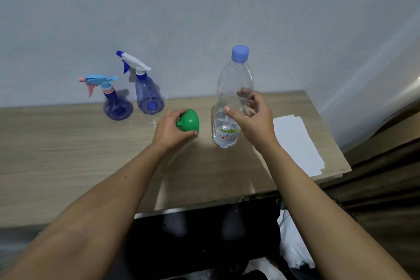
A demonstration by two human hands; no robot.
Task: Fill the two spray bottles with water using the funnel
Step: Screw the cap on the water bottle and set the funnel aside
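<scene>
left hand (169, 128) is gripping the green funnel (189, 120), right hand (252, 116) curled loosely around the water bottle (231, 98), spray bottles (134, 88) just beyond the left hand

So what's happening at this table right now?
A person is getting set to fill two spray bottles. The left hand grips a green funnel on the table; the right hand is open around a capped water bottle, about to grip it. The pink-nozzle sprayer and white-nozzle sprayer stand by the wall, tops on. Nothing poured yet.
</scene>
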